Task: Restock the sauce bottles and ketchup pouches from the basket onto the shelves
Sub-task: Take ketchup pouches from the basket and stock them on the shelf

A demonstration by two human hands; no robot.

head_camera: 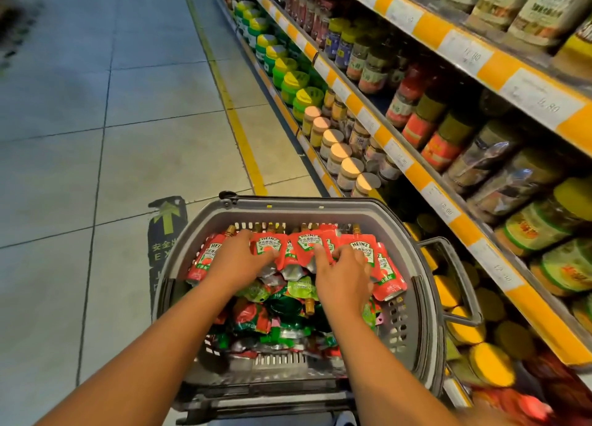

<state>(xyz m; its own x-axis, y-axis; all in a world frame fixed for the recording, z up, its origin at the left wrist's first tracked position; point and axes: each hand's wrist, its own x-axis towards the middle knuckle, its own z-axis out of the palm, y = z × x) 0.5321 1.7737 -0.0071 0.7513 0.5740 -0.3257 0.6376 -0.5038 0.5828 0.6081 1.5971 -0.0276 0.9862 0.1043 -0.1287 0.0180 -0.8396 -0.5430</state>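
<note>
A grey plastic basket (pixel 407 243) stands on the floor in front of me, full of red Heinz ketchup pouches (pixel 363 249) with gold spouts, over a heap of green and red pouches (pixel 282 313). Both my hands are inside it. My left hand (pixel 238 260) lies on the row of red pouches at the basket's far left, fingers curled over their tops. My right hand (pixel 342 272) rests on the pouches at the middle right, fingers bent around one pouch's edge. The shelves (pixel 426 175) with yellow price strips rise to the right.
The shelves hold jars with green, yellow and beige lids and red-labelled jars. The basket's handle (pixel 455 275) hangs toward the shelf side. A tiled aisle with a yellow line (pixel 234 118) and a green arrow floor sticker (pixel 166 220) runs left of the basket.
</note>
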